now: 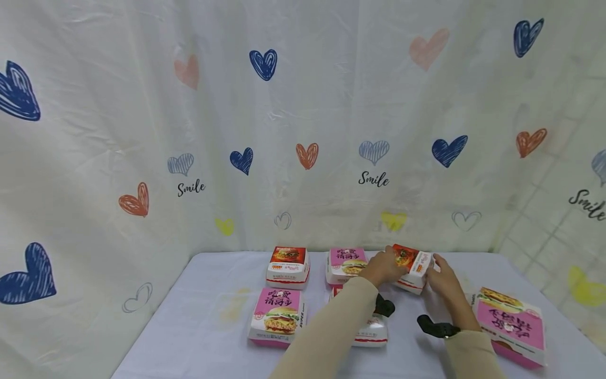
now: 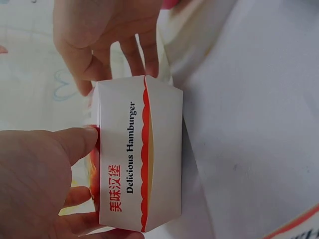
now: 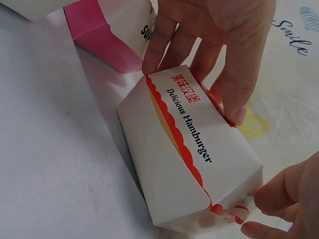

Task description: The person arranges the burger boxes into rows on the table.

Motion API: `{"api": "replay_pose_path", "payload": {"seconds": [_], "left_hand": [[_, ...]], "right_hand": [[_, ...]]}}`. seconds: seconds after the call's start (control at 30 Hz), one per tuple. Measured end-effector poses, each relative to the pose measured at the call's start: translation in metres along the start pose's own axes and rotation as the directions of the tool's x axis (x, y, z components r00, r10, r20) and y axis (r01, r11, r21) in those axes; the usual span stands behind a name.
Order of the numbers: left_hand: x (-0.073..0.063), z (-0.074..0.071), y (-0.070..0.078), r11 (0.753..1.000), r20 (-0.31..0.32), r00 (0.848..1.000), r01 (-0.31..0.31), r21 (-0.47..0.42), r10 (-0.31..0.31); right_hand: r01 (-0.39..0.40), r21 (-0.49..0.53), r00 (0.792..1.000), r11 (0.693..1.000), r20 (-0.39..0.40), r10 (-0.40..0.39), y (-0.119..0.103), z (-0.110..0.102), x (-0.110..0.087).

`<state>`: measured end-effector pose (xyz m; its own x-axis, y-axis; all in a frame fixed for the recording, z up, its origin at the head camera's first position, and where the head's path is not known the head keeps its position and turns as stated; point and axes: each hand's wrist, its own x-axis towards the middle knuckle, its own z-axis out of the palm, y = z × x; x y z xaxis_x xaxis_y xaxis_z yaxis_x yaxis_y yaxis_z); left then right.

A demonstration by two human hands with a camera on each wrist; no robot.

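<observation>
A red-and-white hamburger box (image 1: 416, 267), printed "Delicious Hamburger" along its side, is turned at an angle near the table's back edge. My left hand (image 1: 385, 266) grips its left end, thumb on the upper edge and fingers on the end, as the left wrist view shows. Against the opposite end, the fingertips of my right hand (image 3: 294, 199) touch the box with fingers fairly straight. The lid's scalloped red edge (image 2: 146, 149) leaves a narrow gap. Whether the box rests on the table or is slightly raised, I cannot tell.
Left of it stand a pink burger box (image 1: 347, 263) and a red-topped one (image 1: 288, 268) in the back row. In front are another pink box (image 1: 278, 316) and a red-and-white box (image 1: 371, 334), partly behind my left arm. One pink box (image 1: 511, 326) lies far right. A heart-patterned curtain (image 1: 331, 105) hangs behind.
</observation>
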<state>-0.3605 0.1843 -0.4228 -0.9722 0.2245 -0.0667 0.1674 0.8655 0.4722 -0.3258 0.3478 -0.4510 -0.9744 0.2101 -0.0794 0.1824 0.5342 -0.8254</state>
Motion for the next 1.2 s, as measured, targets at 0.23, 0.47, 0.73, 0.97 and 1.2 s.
{"api": "replay_pose_path", "payload": {"seconds": [0.23,0.47,0.73,0.97,1.2], "left_hand": [[-0.0007,0.0001,-0.0003,0.998,-0.046,0.999,-0.025,0.052,0.028],[-0.0007,-0.0017,0.0001,0.992,-0.121,0.991,-0.04,0.119,0.055],[-0.0017,-0.0004,0.0006,0.992,-0.145,0.988,-0.04,0.116,0.056],[-0.0017,0.0003,-0.0018,0.99,-0.132,0.987,-0.07,0.123,0.086],[0.0025,0.0034,-0.0029,0.985,-0.112,0.989,-0.084,0.154,0.101]], "right_hand": [[-0.014,0.024,1.0,1.0,-0.003,0.014,-0.0003,0.0012,0.0003],[0.014,0.036,1.0,0.999,0.004,-0.014,0.0038,0.0016,0.0043],[0.028,0.012,1.0,1.0,-0.002,-0.028,0.0075,0.0037,0.0054],[0.011,-0.019,0.999,1.0,-0.039,-0.012,0.0071,0.0042,0.0027],[-0.019,-0.031,0.998,0.999,-0.057,0.018,0.0049,0.0035,0.0001]]}}
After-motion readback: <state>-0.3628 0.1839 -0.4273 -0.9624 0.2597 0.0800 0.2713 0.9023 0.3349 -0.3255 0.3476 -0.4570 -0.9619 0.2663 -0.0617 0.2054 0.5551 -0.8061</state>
